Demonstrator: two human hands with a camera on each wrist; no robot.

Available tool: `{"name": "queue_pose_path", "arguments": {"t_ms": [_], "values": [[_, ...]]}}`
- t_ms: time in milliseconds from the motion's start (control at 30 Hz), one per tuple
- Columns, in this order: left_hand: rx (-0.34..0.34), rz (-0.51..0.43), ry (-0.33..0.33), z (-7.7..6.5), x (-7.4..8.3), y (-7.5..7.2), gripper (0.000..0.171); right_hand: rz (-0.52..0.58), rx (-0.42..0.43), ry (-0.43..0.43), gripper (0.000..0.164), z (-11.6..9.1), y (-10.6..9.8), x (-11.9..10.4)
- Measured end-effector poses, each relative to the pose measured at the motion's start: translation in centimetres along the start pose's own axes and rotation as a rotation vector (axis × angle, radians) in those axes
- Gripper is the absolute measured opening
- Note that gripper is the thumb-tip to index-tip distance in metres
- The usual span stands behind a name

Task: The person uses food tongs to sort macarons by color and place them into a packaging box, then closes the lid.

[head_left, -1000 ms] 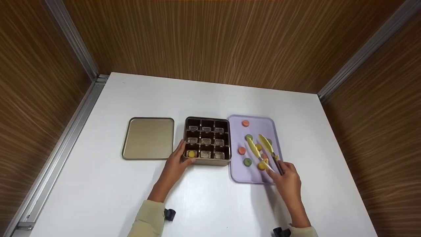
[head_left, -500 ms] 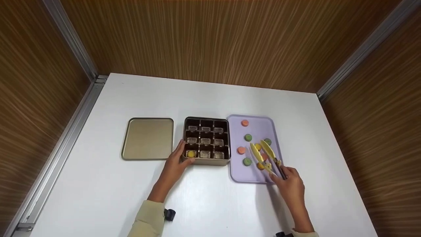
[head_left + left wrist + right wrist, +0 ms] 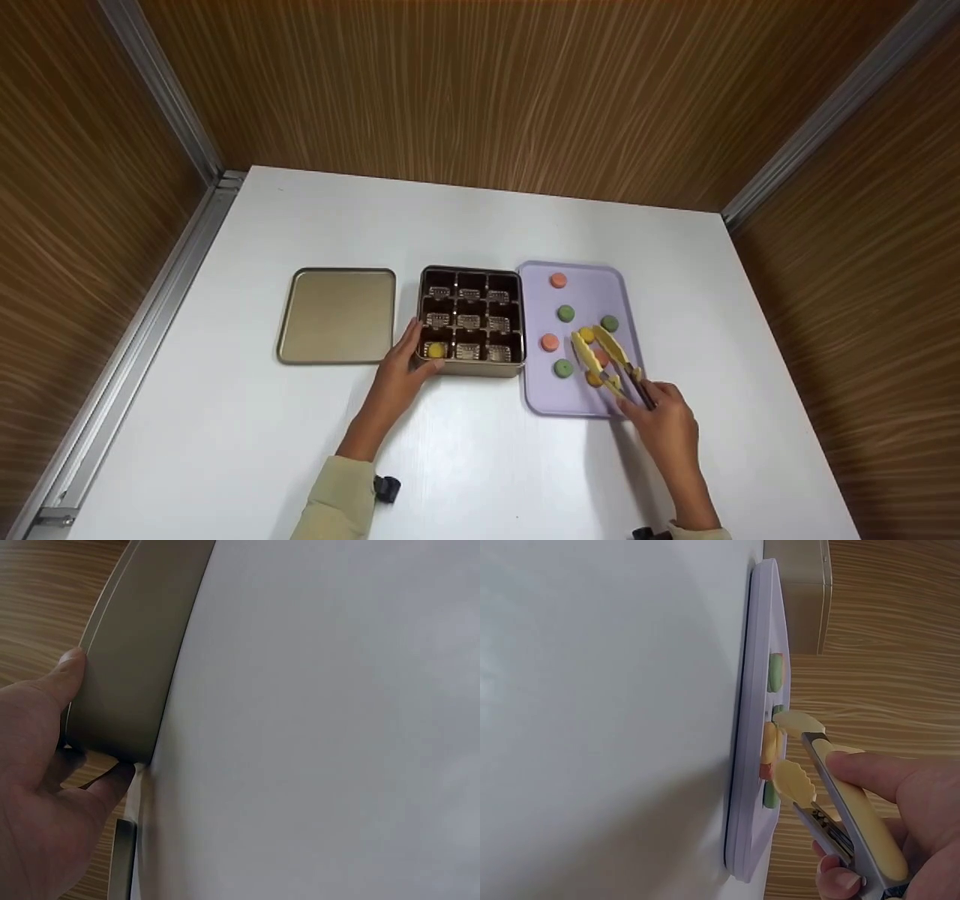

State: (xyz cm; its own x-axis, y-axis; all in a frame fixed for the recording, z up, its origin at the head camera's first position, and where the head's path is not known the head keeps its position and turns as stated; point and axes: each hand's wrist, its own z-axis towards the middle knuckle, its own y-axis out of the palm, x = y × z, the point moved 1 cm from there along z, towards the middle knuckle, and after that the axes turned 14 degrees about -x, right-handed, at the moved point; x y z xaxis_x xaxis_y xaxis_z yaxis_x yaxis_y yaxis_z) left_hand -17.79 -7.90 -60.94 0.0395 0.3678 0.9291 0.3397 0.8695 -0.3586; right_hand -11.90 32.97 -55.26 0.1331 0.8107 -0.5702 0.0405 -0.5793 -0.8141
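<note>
My left hand (image 3: pixel 400 375) holds the near left corner of a bronze-coloured tin box (image 3: pixel 480 369), thumb on the front wall and fingers along the left side. A dark divider with several square compartments fills the box; one yellow macaron (image 3: pixel 436 350) sits in its near left compartment. Over a lilac tray (image 3: pixel 544 401), my right hand (image 3: pixel 664 424) grips a pair of tongs (image 3: pixel 628 375) with yellow scalloped tips. Those tips are apart, one on either side of a yellow macaron (image 3: pixel 587 335). A pink macaron (image 3: pixel 601 358) and another yellow macaron (image 3: pixel 593 379) lie partly hidden under the tongs.
More macarons lie spread over the tray, such as a pink macaron (image 3: pixel 559 280) and a green macaron (image 3: pixel 566 313). The tray stands against the box's right side. Left of the box lies a flat bronze lid (image 3: pixel 337 315). Wood-grain panels (image 3: pixel 480 90) enclose the white table (image 3: pixel 480 225).
The tongs have moved back toward the person and slightly right, from beside the upper green macaron to around the yellow one. Their tips have come closer together. My left hand and the box stay put.
</note>
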Motion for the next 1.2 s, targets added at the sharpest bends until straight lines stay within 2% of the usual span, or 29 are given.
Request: {"name": "queue_pose_path", "arguments": {"t_ms": [1200], "values": [[-0.003,0.011,-0.031,0.05,0.12,0.1,0.086,-0.034,-0.003,-0.017,0.051,0.18,-0.51,-0.41]]}}
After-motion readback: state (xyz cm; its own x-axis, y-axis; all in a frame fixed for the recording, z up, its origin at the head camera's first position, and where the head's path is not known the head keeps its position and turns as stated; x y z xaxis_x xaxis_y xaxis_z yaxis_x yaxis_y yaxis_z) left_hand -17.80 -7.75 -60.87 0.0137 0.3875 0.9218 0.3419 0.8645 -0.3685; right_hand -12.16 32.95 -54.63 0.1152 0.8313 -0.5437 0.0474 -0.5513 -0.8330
